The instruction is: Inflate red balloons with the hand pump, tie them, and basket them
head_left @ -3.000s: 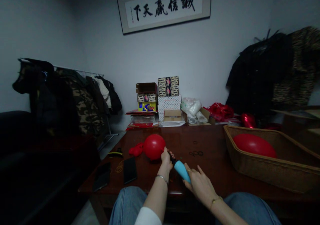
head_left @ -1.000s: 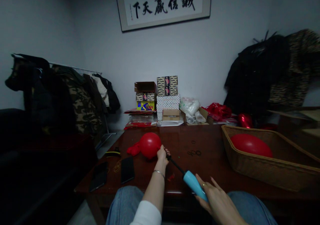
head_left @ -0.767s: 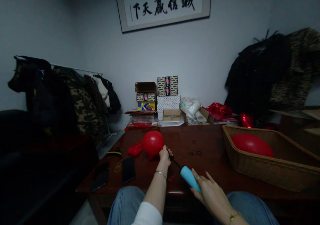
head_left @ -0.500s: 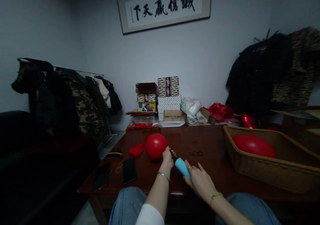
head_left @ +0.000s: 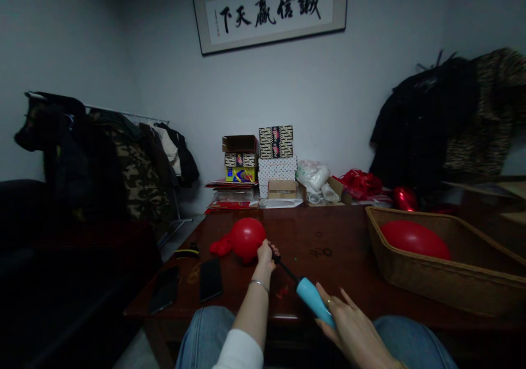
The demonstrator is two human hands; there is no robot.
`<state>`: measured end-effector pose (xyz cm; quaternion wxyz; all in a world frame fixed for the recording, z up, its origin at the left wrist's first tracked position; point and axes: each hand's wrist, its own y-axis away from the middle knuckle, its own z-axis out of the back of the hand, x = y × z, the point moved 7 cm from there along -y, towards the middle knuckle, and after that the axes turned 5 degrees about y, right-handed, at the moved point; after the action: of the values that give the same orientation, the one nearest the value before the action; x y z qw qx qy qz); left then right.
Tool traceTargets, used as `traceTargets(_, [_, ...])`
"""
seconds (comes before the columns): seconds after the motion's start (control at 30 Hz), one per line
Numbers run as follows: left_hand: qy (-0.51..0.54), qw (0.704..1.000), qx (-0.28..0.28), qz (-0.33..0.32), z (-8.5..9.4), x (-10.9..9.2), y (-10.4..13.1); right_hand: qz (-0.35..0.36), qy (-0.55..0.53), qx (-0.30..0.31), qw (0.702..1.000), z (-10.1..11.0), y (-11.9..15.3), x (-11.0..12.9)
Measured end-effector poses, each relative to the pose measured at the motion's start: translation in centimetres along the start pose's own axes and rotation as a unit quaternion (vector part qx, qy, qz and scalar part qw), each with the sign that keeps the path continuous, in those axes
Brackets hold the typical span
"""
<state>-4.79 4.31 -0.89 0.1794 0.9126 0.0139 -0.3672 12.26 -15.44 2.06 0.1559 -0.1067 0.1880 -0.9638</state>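
A round, partly inflated red balloon (head_left: pixel 247 238) sits at the black tip of a hand pump. My left hand (head_left: pixel 266 255) is closed around the balloon's neck and the pump's tip. The light blue pump (head_left: pixel 314 301) slants down to the right, with a dark rod showing between its tip and the blue body. My right hand (head_left: pixel 343 317) grips the blue body at its lower end, some fingers stretched out. Limp red balloons (head_left: pixel 221 246) lie just left of the round one.
On the brown table (head_left: pixel 287 224) are dark phones (head_left: pixel 211 279), rubber bands (head_left: pixel 194 274), a yellow-black tool (head_left: pixel 187 253) and dark rings (head_left: pixel 320 252). A wicker basket (head_left: pixel 444 265) at right holds a red balloon (head_left: pixel 415 238). Boxes (head_left: pixel 277 174) stand at the back.
My right hand has pulled the blue pump body down and right, exposing the dark rod. My left hand and the round balloon have shifted slightly left.
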Motion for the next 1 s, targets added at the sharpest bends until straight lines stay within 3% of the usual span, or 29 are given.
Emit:
traceTargets(0.13, [0.005, 1.000, -0.004, -0.009, 0.3, -0.6, -0.4, 0.008, -0.006, -0.011, 1.000, -0.1, 1.9, -1.1])
traceTargets(0.3, [0.005, 1.000, -0.003, -0.009, 0.0, -0.6, -0.2, -0.001, -0.005, -0.004, 1.000, -0.5, 2.0, -1.5])
traceTargets(0.47, [0.005, 1.000, -0.006, -0.008, -0.4, -0.2, 0.4, -0.007, 0.008, -0.002, 1.000, 0.0, 0.0, -0.4])
traceTargets(0.77, [-0.002, 1.000, 0.002, 0.001, -1.0, 2.1, 0.8, -0.047, 0.039, 0.056, 0.997, 0.2, -5.3, 2.1])
traceTargets(1.0, [-0.014, 1.000, 0.000, 0.004, -0.6, 2.4, 0.5, -0.050, 0.033, 0.062, 0.996, -0.5, -5.3, 2.5])
